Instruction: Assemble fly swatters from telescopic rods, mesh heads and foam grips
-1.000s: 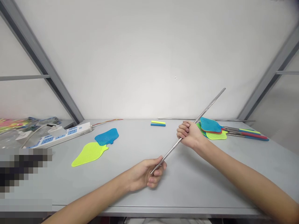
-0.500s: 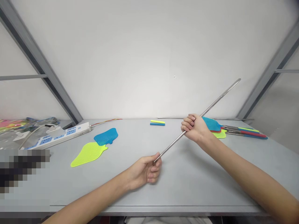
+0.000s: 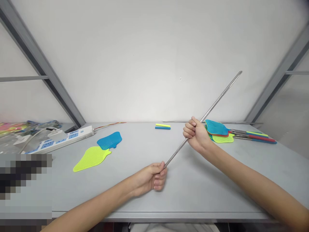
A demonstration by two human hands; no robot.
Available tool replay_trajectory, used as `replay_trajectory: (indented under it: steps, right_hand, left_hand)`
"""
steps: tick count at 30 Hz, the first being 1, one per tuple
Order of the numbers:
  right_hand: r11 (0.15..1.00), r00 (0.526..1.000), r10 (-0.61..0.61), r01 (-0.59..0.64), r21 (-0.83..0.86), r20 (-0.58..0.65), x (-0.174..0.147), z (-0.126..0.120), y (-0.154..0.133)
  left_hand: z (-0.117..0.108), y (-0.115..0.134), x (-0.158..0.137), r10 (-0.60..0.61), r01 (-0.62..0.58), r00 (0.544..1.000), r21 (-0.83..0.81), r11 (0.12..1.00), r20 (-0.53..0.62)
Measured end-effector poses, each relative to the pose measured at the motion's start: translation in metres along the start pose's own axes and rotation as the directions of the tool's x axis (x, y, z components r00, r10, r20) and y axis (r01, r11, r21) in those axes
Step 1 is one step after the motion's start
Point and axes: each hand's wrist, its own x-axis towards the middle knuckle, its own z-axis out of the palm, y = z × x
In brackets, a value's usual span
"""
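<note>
A long thin metal rod (image 3: 220,96) slants across the view from lower middle to upper right, held above the table. My left hand (image 3: 153,177) pinches its lower end between thumb and fingers, and the very tip is hidden there. Higher up, my right hand (image 3: 196,133) is wrapped around the rod's middle. To the left lie two loose perforated swatter heads, one blue (image 3: 109,140) and one yellow-green (image 3: 91,158), slightly overlapping. Two short tubes, one yellow (image 3: 163,125) and one blue (image 3: 162,128), rest side by side near the back.
Several whole fly swatters (image 3: 217,128) are piled at the right, handles pointing right. Another thin metal rod (image 3: 241,122) lies along the wall. A white power strip (image 3: 72,138) with plugs is at the left, beside colourful plastic-wrapped items (image 3: 29,126). Grey posts frame the table (image 3: 135,158).
The rod has tilted more steeply, its upper end moving left and up. My right hand has shifted slightly left, uncovering more of the swatter pile. My left fingers have closed further over the lower end.
</note>
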Motion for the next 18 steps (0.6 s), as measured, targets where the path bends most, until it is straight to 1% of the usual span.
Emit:
replay_trajectory:
  steps: [4, 7, 10, 13, 18]
  right_hand:
    - [0.998, 0.987, -0.005, 0.014, -0.055, 0.163, -0.006, 0.005, -0.001]
    - [0.996, 0.976, -0.004, 0.023, -0.088, 0.219, -0.01, 0.009, -0.002]
    - [0.994, 0.973, -0.006, 0.031, -0.107, 0.231, -0.013, 0.011, -0.001]
    - [0.992, 0.977, -0.006, 0.033, -0.124, 0.215, -0.014, 0.011, -0.001]
    - [0.993, 0.974, -0.003, 0.029, -0.111, 0.228, -0.016, 0.011, 0.005]
  left_hand:
    - [-0.003, -0.002, 0.001, 0.014, -0.015, 1.0, -0.026, 1.0, -0.007]
    - [-0.003, -0.002, 0.002, 0.018, -0.018, 1.0, -0.038, 0.999, 0.007]
    - [-0.004, -0.001, 0.002, 0.0, 0.001, 0.999, -0.046, 0.999, 0.032]
    - [-0.005, 0.0, 0.003, -0.022, 0.025, 0.998, -0.059, 0.998, 0.051]
    - [-0.005, 0.0, 0.003, -0.025, 0.029, 0.999, -0.101, 0.995, 0.047]
